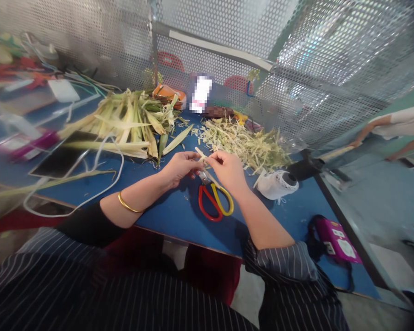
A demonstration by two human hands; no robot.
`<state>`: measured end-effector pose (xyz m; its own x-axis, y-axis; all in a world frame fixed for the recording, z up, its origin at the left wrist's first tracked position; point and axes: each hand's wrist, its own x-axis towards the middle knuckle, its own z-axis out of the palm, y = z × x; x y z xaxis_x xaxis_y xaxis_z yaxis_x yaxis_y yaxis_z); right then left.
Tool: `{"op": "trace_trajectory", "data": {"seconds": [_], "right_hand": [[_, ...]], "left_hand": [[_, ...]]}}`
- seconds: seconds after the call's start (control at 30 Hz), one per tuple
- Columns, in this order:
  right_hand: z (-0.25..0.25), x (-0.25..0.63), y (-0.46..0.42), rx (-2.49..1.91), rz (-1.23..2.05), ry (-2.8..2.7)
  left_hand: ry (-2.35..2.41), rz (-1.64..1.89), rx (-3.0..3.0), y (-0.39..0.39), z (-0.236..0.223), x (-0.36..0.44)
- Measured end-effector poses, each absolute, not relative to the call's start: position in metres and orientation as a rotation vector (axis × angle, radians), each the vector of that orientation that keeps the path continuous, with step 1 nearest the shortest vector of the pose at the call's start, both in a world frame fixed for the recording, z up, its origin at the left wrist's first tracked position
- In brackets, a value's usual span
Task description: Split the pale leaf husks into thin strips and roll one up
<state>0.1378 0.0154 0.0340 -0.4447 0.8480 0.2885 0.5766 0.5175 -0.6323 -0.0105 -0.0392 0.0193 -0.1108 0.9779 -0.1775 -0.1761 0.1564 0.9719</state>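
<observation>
- The husk pile [124, 115] lies ahead and to my left, probably so each piece stays within reach.
- My left hand [181, 168], fingers curled inward, closes on the pale strip [200, 153], seemingly steadying it.
- That strip sits between my 2 hands, above the table [172, 216].
- The scissors [214, 201] point handles toward me, perhaps for quick use; their blades are partly hidden.
- My right hand [229, 172] pinches the strip, thumb against forefinger.
- Shreds [234, 138] and a thread spool [276, 185] sit beyond, likely leaving elbow room.
</observation>
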Motion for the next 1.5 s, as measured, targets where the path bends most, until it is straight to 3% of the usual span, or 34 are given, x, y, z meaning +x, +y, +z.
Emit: {"op": "trace_trajectory", "data": {"seconds": [0.17, 0.4, 0.63, 0.9, 1.23, 1.4, 1.5], "right_hand": [[0.034, 0.137, 0.017, -1.172, 0.669, -2.113], [0.043, 0.145, 0.02, -1.039, 1.063, -2.216], [0.036, 0.139, 0.019, -1.073, 1.161, -2.034], [0.027, 0.139, 0.027, -1.074, 0.988, -1.876], [0.035, 0.135, 0.016, -0.947, 0.947, -1.859], [0.032, 0.143, 0.03, -1.034, 0.502, -1.672], [0.031, 0.145, 0.036, -1.118, 0.736, -1.545]], "left_hand": [[1.239, 1.147, 1.023, -0.042, 0.024, -0.011], [1.222, 1.064, 1.173, -0.043, 0.025, -0.012], [1.154, 0.948, 1.327, -0.045, 0.018, -0.009], [1.031, 0.832, 1.469, -0.048, 0.024, -0.011], [1.157, 0.929, 1.175, -0.049, 0.027, -0.006], [1.226, 1.196, 1.021, -0.044, 0.026, -0.009], [1.266, 1.294, 0.947, -0.041, 0.024, -0.012]]}}
